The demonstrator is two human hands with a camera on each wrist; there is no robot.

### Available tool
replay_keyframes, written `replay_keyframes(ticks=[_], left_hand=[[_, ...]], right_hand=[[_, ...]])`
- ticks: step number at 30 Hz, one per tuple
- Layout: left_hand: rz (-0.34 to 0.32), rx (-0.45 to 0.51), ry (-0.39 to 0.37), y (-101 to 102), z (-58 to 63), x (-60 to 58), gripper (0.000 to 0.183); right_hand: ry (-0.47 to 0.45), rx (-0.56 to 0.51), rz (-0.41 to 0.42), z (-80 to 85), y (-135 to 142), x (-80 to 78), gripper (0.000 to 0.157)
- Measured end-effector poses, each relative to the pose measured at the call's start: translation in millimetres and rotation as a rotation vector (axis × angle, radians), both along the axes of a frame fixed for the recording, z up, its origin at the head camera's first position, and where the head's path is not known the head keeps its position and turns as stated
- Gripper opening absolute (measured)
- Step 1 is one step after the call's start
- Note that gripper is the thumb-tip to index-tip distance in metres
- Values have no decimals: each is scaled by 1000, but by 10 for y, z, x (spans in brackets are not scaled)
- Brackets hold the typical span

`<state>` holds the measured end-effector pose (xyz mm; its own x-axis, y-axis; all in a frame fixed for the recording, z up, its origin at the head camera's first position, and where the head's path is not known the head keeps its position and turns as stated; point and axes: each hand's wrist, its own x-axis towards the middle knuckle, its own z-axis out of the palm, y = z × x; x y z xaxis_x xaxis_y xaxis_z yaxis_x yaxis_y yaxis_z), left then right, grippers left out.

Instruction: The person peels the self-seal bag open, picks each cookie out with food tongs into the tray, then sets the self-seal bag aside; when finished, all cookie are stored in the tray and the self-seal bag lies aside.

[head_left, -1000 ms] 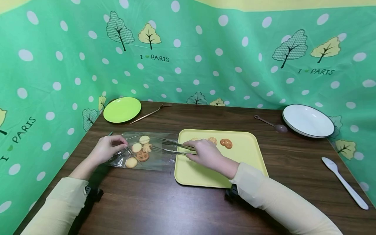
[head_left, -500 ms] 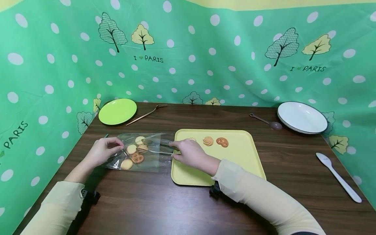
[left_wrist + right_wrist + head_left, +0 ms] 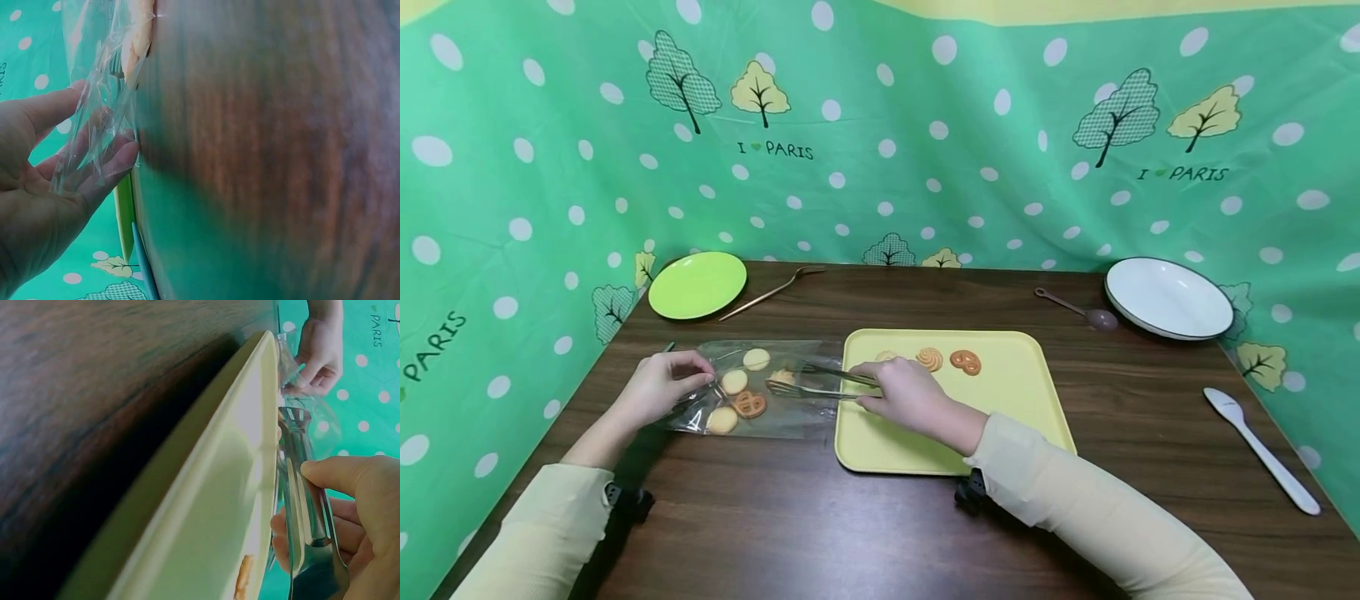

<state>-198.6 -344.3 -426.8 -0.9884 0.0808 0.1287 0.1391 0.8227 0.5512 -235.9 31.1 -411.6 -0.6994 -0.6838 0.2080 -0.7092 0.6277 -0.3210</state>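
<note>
A: L hand status?
B: Pinching clear bag, film betw. thumb & fingers; bag lies just R of it, cookies inside.
A: & R hand?
B: Gripping metal tongs, tips at a ridged cookie betw. hands. Yellow tray's under R hand, pretzel just beyond.

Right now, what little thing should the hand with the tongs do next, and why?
Maybe the right hand should ease the tongs toward the yellow tray: their tips are at the ruffled cookie in the clear bag, and the left hand holds the bag.
</note>
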Motion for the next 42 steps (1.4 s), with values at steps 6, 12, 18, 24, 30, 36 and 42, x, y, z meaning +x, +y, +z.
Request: replay_keyframes(ticks=[6,12,18,24,30,36,42], left_hand=[[0,15,-10,22,-15,14,9],[1,12,3,23,-6,12,12],[4,8,-8,7,-4,2,12],[6,15,-3,-3,3,4,9],[8,6,3,-6,25,14,10],[-3,17,-6,-1,18,9,8],[1,18,1,-3,9,9,7]], right_hand=[[-5,6,7,-28,-57,-11,39],[-9,-10,6,-13,-47,-4,38],[-6,-40,14,23,43,11,37],[-35,-60,-7,44,192,26,36],[-37,-36,-18,18,267,28,38],[-27,-4,-25,11,290,50,41],[23,4,-20,23,286,75,36]])
